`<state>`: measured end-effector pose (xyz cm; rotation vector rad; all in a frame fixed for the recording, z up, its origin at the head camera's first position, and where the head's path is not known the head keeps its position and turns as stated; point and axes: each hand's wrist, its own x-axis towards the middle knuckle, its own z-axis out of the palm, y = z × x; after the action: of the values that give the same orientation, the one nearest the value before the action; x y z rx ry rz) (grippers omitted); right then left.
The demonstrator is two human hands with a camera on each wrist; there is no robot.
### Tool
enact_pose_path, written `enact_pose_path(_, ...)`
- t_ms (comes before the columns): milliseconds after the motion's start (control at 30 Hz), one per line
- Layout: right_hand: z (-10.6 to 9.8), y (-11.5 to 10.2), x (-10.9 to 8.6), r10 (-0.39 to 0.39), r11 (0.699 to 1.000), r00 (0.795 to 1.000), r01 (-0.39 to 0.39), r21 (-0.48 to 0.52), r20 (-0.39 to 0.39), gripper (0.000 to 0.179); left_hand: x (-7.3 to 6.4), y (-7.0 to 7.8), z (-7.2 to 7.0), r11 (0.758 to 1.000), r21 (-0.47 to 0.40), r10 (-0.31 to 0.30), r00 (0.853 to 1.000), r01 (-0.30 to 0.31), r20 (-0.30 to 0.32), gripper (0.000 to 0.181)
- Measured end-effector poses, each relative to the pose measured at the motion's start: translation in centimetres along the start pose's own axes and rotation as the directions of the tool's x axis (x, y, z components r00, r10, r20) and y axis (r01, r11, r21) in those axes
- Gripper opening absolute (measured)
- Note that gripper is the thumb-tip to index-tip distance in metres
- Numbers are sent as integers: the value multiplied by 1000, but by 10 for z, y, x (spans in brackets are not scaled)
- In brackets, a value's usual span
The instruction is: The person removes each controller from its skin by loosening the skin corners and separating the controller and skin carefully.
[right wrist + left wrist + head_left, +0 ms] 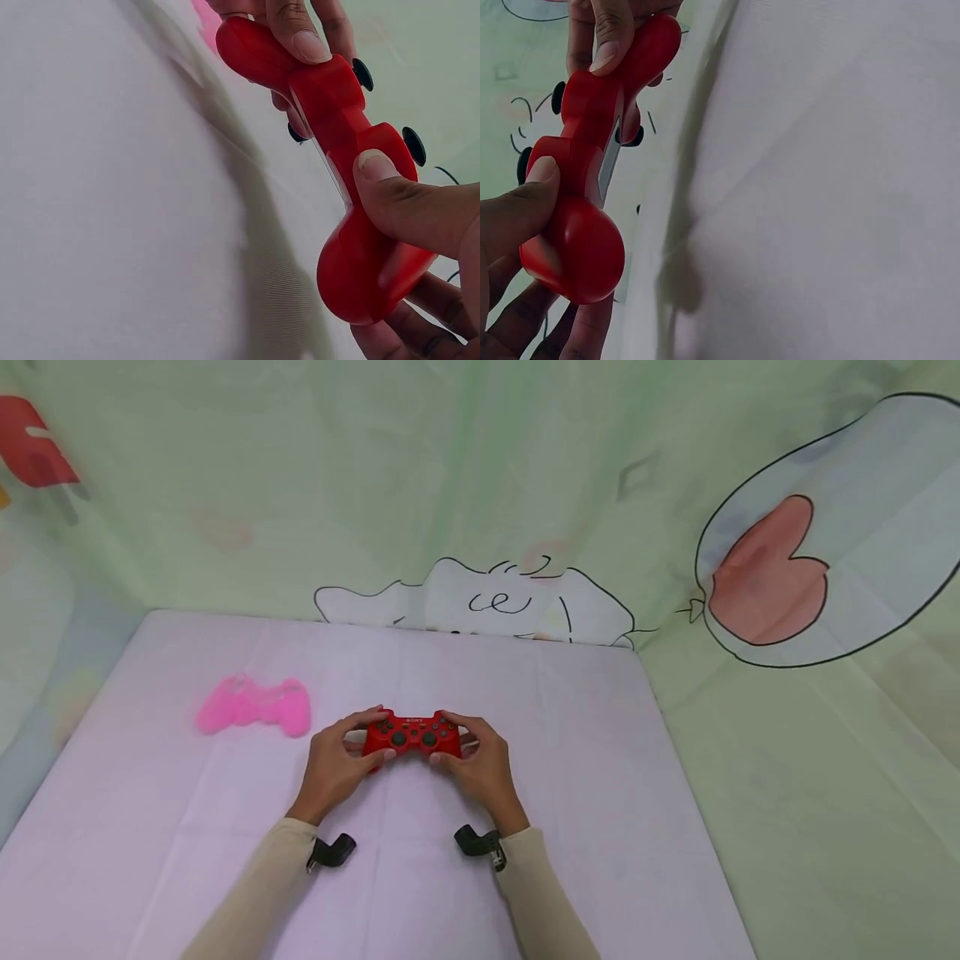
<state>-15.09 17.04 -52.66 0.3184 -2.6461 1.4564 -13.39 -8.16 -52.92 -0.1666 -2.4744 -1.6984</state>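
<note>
A red game controller (412, 735) with two dark thumbsticks is held between both hands over the table. My left hand (337, 766) grips its left handle, thumb on the near side and fingers curled round the far edge. On the opposite handle, my right hand (482, 768) holds it the same way. The left wrist view shows the controller (585, 142) side-on, with a thumb pressing against each handle. In the right wrist view the red controller (337, 127) appears tilted, its fingers partly hidden behind the handle.
A pink controller-shaped item (255, 705) lies on the table to the left of the hands. The table has a pale cloth (600, 827). Green fabric walls (300, 468) with printed drawings stand behind and at the sides.
</note>
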Motion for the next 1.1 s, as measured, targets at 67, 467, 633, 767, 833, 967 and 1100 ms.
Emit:
enact_pose_path(67, -3, 0, 2, -7, 1000, 1000, 7, 3, -7, 71, 3, 1, 1, 1000, -2, 11, 1000, -11, -2, 56)
enact_pose_path(467, -18, 1, 14, 43, 999, 998, -43, 13, -46, 68, 28, 9, 12, 998, -42, 52, 998, -50, 27, 55)
enact_pose_path(633, -26, 6, 21, 83, 997, 995, -83, -2, -54, 67, 43, 10, 20, 998, -47, 44, 998, -42, 46, 54)
enact_pose_path(767, -31, 10, 29, 107, 994, 992, -108, -12, -60, 66, 55, 9, 27, 998, -50, 34, 998, -31, 62, 52)
enact_pose_path(833, -34, 13, 32, 121, 992, 991, -122, -16, -61, 65, 60, 10, 31, 998, -51, 28, 997, -25, 68, 51)
enact_pose_path(967, -38, 22, 40, 148, 988, 987, -149, -24, -62, 64, 70, 10, 39, 999, -45, -2, 996, 6, 86, 51)
enact_pose_path(1100, -41, 27, 45, 159, 986, 985, -161, -40, -60, 63, 78, 8, 45, 999, -44, -26, 995, 30, 99, 52)
